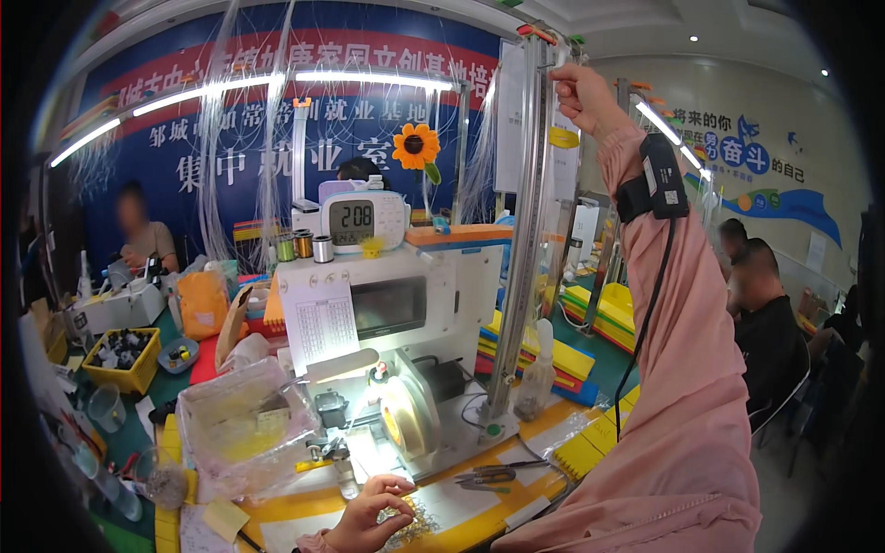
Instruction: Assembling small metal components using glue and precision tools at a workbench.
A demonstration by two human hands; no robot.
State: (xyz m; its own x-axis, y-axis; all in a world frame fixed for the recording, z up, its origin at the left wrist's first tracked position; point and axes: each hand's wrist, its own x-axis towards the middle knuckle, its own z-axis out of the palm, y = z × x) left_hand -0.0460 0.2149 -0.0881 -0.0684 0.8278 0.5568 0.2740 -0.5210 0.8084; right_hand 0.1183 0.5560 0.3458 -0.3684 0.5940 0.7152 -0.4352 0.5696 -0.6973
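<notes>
My right hand (586,100) is raised high at the upper end of an upright metal post (523,230). Its fingers are pinched together, and whatever they may hold is too fine to make out. Low in front, my left hand (371,518) has its thumb and forefinger brought together over the worktable (452,535); nothing can be named between them. Beside it lies a scatter of small metal pieces (420,527). Just beyond stands a white tabletop machine (442,267) with a pale round wheel (410,419), brightly lit by a lamp.
Pliers-like hand tools (489,476) lie right of the wheel. A plastic-lined clear box (217,461) sits to its left, and a yellow basket (138,376) of dark parts farther left. Thread spools (322,250) and a digital clock (367,223) top the machine. Other people sit around.
</notes>
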